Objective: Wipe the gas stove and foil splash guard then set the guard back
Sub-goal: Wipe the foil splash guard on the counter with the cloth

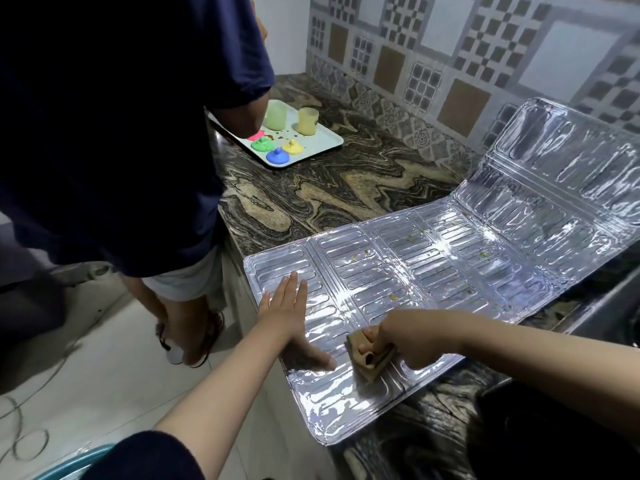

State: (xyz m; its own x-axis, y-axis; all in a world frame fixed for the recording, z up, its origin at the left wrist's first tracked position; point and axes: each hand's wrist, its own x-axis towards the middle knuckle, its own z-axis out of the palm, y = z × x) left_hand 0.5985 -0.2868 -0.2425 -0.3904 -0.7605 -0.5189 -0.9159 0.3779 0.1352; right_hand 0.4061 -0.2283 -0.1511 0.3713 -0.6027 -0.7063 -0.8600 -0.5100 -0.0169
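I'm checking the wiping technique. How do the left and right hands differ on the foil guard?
The left hand lies open and flat, fingers spread, empty; the right hand is curled around a tan cloth. The left sits nearer the guard's left edge; the right sits further right, near its front edge. Both rest on the foil splash guard, which lies on the counter.

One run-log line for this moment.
left hand flat on foil guard | right hand wiping with tan cloth | specks remain mid-panel

foil guard [433, 271] flat on counter [329, 188], tray [322, 140] behind
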